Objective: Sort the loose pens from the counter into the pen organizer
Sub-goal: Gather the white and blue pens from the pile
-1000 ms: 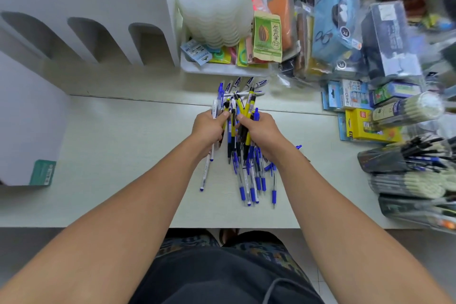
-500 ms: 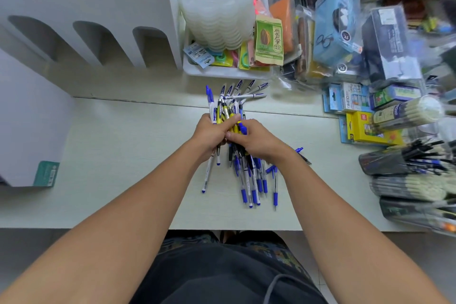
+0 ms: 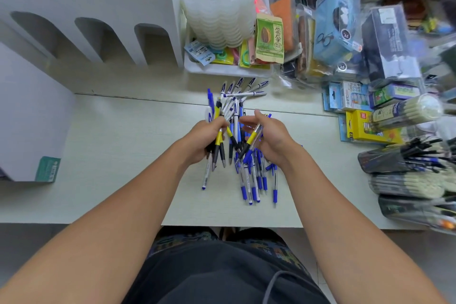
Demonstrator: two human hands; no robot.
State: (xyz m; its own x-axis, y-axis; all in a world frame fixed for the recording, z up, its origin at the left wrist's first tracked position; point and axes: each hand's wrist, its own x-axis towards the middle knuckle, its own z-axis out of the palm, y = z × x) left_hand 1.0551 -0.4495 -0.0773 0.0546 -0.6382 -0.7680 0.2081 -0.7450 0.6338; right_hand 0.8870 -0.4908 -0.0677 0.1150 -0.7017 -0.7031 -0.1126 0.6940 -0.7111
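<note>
A heap of loose pens (image 3: 254,180), mostly blue-and-clear, lies on the pale counter (image 3: 111,155) under my hands. My left hand (image 3: 202,138) grips a bundle of pens, among them yellow-and-black ones, whose tips fan out toward the back (image 3: 237,96). My right hand (image 3: 274,138) is just to its right, thumb raised, fingers curled round a yellow-and-black pen (image 3: 253,138) and several blue ones. One white pen (image 3: 205,177) lies apart on the left. Dark holders packed with pens (image 3: 404,160) lie at the right edge.
A white unit with arched openings (image 3: 98,20) stands at the back left. A white tray (image 3: 222,70) holds a stack of clear plastic dishes (image 3: 217,5) and packets. Packaged stationery and a yellow box (image 3: 365,128) crowd the right side. The counter's front edge (image 3: 98,219) is near my lap.
My hands were pressed together round one bundle; now they have drawn apart, the left keeping most of the bundle, the right coming away with a few pens.
</note>
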